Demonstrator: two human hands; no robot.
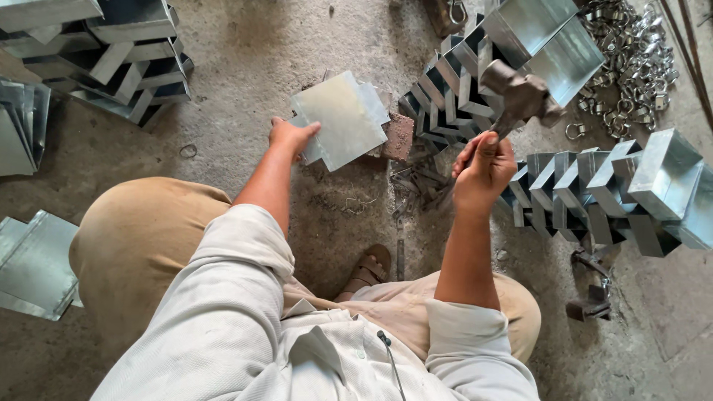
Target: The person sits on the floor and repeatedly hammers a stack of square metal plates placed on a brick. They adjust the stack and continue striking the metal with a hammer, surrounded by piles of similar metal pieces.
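Two rows of folded sheet-metal boxes fill the concrete floor on the person's right, one row slanting up toward the top edge, the other running off to the right. More boxes sit stacked at the top left, and flat folded sheets lie at the far left. A heap of small metal shackles lies at the top right, just beyond the upper row. The person squats on the floor in a pale shirt and tan trousers, one sandal showing between the knees. In front, a flat metal sheet rests on a brick, tilted slightly. The left hand grips the sheet's near-left edge, fingers wrapped over it. The right hand is closed tight around the handle of a hammer, whose head is raised above the upper row of boxes, well right of the sheet.
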